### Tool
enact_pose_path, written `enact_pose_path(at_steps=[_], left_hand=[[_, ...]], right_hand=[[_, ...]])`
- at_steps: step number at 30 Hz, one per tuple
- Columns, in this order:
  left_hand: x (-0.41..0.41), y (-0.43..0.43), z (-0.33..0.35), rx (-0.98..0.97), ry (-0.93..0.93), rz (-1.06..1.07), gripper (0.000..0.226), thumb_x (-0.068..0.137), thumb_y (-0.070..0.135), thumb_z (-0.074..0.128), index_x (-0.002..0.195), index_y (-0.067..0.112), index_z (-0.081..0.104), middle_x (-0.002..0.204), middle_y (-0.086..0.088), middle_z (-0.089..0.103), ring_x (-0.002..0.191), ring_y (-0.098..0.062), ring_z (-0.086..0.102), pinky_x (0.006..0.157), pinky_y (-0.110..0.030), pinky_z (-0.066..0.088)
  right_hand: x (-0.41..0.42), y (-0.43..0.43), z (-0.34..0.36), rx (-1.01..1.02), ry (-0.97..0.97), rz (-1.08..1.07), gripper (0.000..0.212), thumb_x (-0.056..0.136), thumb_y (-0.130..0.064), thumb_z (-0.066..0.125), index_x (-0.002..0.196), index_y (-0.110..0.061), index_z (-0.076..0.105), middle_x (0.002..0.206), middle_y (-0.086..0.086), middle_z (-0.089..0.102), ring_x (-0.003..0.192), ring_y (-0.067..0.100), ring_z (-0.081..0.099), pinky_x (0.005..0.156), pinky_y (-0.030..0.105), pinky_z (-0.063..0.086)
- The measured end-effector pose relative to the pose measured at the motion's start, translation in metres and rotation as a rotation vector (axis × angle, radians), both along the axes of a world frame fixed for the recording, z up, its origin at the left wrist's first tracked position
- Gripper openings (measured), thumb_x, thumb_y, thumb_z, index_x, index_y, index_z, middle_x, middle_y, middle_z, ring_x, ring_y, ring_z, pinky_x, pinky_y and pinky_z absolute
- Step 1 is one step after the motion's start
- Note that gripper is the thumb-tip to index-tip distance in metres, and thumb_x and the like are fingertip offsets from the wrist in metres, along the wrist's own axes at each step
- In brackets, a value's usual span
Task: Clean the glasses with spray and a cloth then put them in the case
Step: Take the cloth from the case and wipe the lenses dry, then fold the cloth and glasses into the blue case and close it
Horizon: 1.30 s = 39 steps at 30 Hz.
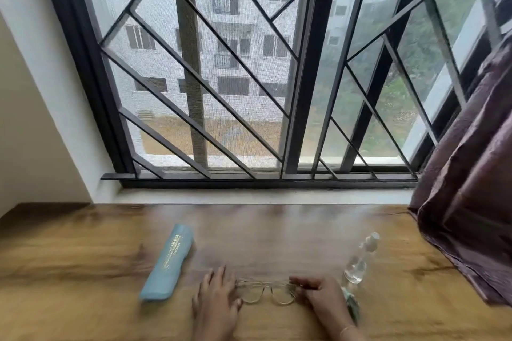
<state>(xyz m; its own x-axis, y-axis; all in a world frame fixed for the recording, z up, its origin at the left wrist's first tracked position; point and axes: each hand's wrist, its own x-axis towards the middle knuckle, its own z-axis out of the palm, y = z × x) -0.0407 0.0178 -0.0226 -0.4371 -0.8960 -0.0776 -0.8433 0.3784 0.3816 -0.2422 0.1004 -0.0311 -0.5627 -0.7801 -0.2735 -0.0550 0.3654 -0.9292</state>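
Thin gold-rimmed glasses (266, 292) lie folded on the wooden table (83, 271), lenses toward me. My left hand (219, 299) touches their left end with relaxed fingers. My right hand (321, 297) pinches their right end with curled fingers. A closed light-blue case (169, 260) with gold lettering lies to the left of my left hand. A clear spray bottle (360, 259) stands just right of my right hand. A greenish cloth (352, 303) peeks out from under my right hand; most of it is hidden.
A barred window with a pale sill (263, 195) runs along the table's far edge. A dark purple curtain (465, 188) hangs over the table's right end.
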Motion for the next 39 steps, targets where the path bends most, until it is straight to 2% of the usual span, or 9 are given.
enact_pose_path(at_steps=[8, 13, 16, 22, 25, 31, 33, 36, 39], left_hand=[[0.001, -0.001, 0.001, -0.023, 0.011, 0.022, 0.061, 0.088, 0.042, 0.046, 0.142, 0.041, 0.019, 0.155, 0.015, -0.001, 0.143, -0.013, 0.003, 0.113, -0.033, 0.015], [0.014, -0.009, -0.017, -0.121, 0.34, 0.092, 0.07, 0.055, 0.037, 0.041, 0.12, 0.013, 0.053, 0.106, -0.015, 0.069, 0.093, -0.034, 0.066, 0.079, -0.03, 0.052], [0.026, 0.002, -0.006, -0.36, 0.524, 0.248, 0.055, 0.061, 0.031, 0.044, 0.108, 0.008, 0.063, 0.111, -0.013, 0.063, 0.101, -0.017, 0.056, 0.09, -0.01, 0.036], [0.038, -0.003, 0.019, -0.317, 0.636, 0.602, 0.094, 0.053, 0.048, 0.051, 0.12, -0.016, 0.032, 0.105, -0.054, 0.043, 0.093, -0.064, 0.048, 0.076, -0.06, 0.045], [0.034, 0.003, 0.015, -0.188, 0.733, 0.671, 0.105, 0.054, 0.043, 0.053, 0.13, -0.02, 0.02, 0.124, -0.053, 0.029, 0.114, -0.064, 0.033, 0.1, -0.054, 0.027], [0.038, -0.021, 0.005, -0.108, 0.743, 0.675, 0.106, 0.05, 0.033, 0.059, 0.135, -0.015, 0.018, 0.094, -0.053, 0.051, 0.076, -0.062, 0.056, 0.071, -0.06, 0.048], [0.047, -0.022, 0.017, -0.141, 0.599, 0.606, 0.074, 0.054, 0.027, 0.056, 0.107, -0.023, 0.046, 0.077, -0.049, 0.056, 0.06, -0.054, 0.061, 0.07, -0.051, 0.04], [0.044, -0.029, 0.023, 0.069, 0.699, 0.636, 0.095, 0.056, 0.027, 0.054, 0.136, -0.014, 0.025, 0.114, -0.041, 0.053, 0.1, -0.049, 0.058, 0.087, -0.049, 0.041], [0.014, -0.042, 0.021, 0.144, 0.817, 0.577, 0.096, 0.058, 0.015, 0.06, 0.145, 0.003, 0.02, 0.128, -0.024, 0.054, 0.103, -0.037, 0.059, 0.081, -0.035, 0.044]], right_hand=[[0.001, 0.003, 0.01, 0.032, -0.066, -0.006, 0.03, 0.073, 0.024, 0.057, 0.083, 0.0, 0.072, 0.052, -0.002, 0.068, 0.042, 0.0, 0.057, 0.042, 0.009, 0.043], [0.002, -0.022, 0.027, 0.016, 0.105, 0.023, 0.033, 0.071, 0.012, 0.068, 0.08, -0.02, 0.073, 0.083, 0.004, 0.074, 0.071, 0.001, 0.068, 0.067, 0.015, 0.053], [0.024, -0.06, 0.049, -0.055, 0.219, 0.13, 0.02, 0.075, -0.005, 0.072, 0.09, -0.018, 0.074, 0.087, -0.005, 0.071, 0.087, 0.006, 0.067, 0.082, 0.017, 0.052], [0.095, -0.154, 0.059, 0.0, 0.237, 0.451, 0.048, 0.086, -0.007, 0.057, 0.132, -0.004, 0.046, 0.135, 0.011, 0.052, 0.12, 0.016, 0.052, 0.095, 0.02, 0.04], [0.122, -0.177, 0.051, 0.061, 0.224, 0.552, 0.059, 0.083, 0.004, 0.045, 0.141, -0.007, 0.034, 0.144, 0.01, 0.04, 0.129, 0.015, 0.043, 0.097, 0.015, 0.036], [0.141, -0.175, 0.035, -0.016, 0.13, 0.592, 0.06, 0.063, 0.011, 0.028, 0.116, 0.001, 0.053, 0.088, 0.004, 0.055, 0.077, 0.013, 0.051, 0.05, 0.01, 0.036], [0.129, -0.17, 0.027, -0.027, 0.115, 0.54, 0.063, 0.057, 0.003, 0.031, 0.111, -0.013, 0.06, 0.087, -0.006, 0.061, 0.074, 0.007, 0.055, 0.056, 0.011, 0.044], [0.099, -0.149, 0.028, -0.096, 0.196, 0.437, 0.052, 0.066, 0.001, 0.052, 0.105, -0.031, 0.066, 0.098, -0.02, 0.07, 0.095, -0.004, 0.061, 0.09, 0.023, 0.05], [0.061, -0.113, 0.045, -0.096, 0.281, 0.284, 0.045, 0.064, -0.002, 0.058, 0.091, -0.037, 0.069, 0.088, -0.02, 0.072, 0.09, -0.008, 0.063, 0.085, 0.019, 0.051]])
